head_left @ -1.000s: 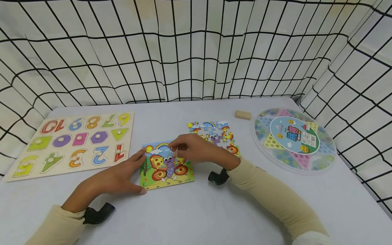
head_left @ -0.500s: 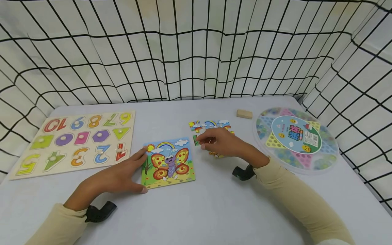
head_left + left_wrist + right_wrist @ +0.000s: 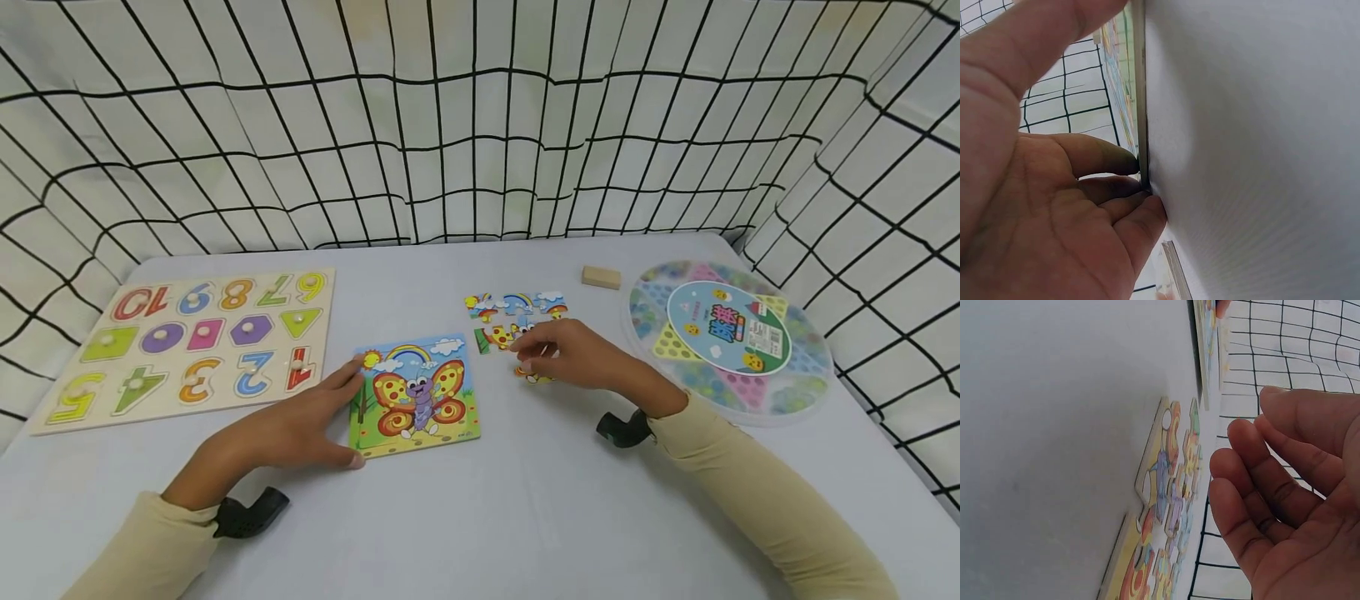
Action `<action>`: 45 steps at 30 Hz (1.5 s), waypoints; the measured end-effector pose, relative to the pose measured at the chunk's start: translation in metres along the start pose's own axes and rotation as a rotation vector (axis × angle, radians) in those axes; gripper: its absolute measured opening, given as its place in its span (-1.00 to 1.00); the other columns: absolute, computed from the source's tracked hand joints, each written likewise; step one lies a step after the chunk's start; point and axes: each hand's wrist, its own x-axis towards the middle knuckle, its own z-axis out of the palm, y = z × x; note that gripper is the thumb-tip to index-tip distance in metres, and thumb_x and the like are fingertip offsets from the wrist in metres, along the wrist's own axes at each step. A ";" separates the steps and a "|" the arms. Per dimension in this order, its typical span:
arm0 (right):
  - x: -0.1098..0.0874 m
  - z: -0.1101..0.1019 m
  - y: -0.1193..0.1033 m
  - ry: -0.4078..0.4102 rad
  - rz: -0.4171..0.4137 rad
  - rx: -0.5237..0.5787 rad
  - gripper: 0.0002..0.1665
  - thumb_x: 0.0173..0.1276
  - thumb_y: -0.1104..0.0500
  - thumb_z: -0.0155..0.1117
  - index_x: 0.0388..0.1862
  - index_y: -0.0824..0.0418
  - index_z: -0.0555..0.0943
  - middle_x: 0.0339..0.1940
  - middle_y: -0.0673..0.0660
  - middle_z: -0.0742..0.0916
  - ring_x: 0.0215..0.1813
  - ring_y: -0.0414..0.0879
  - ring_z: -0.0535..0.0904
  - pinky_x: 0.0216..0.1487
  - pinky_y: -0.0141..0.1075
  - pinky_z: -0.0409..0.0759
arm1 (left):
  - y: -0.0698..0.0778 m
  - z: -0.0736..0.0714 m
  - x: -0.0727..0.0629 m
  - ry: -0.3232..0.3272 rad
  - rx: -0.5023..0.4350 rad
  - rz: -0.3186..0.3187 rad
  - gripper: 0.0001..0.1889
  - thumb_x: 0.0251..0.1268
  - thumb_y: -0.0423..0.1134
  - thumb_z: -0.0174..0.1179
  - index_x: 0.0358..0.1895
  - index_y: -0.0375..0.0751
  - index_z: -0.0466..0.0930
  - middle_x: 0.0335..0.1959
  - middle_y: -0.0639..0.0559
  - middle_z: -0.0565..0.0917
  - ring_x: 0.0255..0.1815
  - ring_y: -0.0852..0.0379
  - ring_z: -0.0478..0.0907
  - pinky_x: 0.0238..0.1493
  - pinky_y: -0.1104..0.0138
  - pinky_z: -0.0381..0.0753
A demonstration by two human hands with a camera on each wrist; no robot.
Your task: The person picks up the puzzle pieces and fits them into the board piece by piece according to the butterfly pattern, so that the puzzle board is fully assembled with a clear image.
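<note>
A square butterfly picture board (image 3: 420, 400) lies at the middle of the table. My left hand (image 3: 300, 429) rests along its left side, thumb at the lower corner and fingers at the upper edge; the left wrist view shows those fingertips against the board's thin edge (image 3: 1142, 94). To the right of the board, jigsaw pieces (image 3: 517, 304) with a matching butterfly picture lie loosely laid out in rows. My right hand (image 3: 581, 358) hovers over the near right pieces and hides some. In the right wrist view, its fingers (image 3: 1260, 481) are loosely bent with nothing between them, above the puzzle pieces (image 3: 1163, 481).
A wooden number-and-shape board (image 3: 202, 333) lies at the left. A small wooden block (image 3: 602, 277) sits behind the pieces, and a round game box (image 3: 727, 333) with a clear rim is at the right. Black wire mesh (image 3: 480, 150) encloses the back and sides.
My right hand has moved right, from over the butterfly board to the loose pieces, then slightly further right among them. My left hand has stayed at the board's left side.
</note>
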 end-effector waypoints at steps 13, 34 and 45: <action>-0.006 -0.009 0.014 0.034 -0.004 -0.045 -0.71 0.32 0.37 0.26 0.03 0.33 0.67 -0.13 0.11 0.74 -0.18 -0.11 0.60 -0.16 -0.25 0.61 | 0.000 0.000 -0.001 0.003 -0.012 -0.006 0.17 -0.05 0.14 0.47 0.51 -0.39 -0.02 0.59 -0.15 -0.22 0.54 -0.22 -0.15 0.36 -0.12 0.16; -0.003 -0.011 0.023 0.012 0.064 -0.061 -0.69 0.30 0.36 0.27 0.03 0.31 0.67 -0.15 0.08 0.71 -0.16 -0.08 0.59 -0.15 -0.24 0.60 | 0.001 -0.001 0.000 0.001 0.004 -0.007 0.16 -0.04 0.13 0.47 0.51 -0.38 -0.01 0.59 -0.14 -0.22 0.54 -0.20 -0.14 0.37 -0.09 0.17; -0.004 -0.005 0.021 -0.010 0.081 -0.027 -0.62 0.23 0.35 0.37 0.05 0.32 0.64 -0.08 0.09 0.71 -0.05 -0.05 0.58 -0.08 -0.23 0.58 | 0.000 0.000 0.000 0.004 -0.001 -0.015 0.17 -0.05 0.11 0.49 0.51 -0.39 -0.01 0.59 -0.17 -0.20 0.54 -0.21 -0.14 0.37 -0.09 0.17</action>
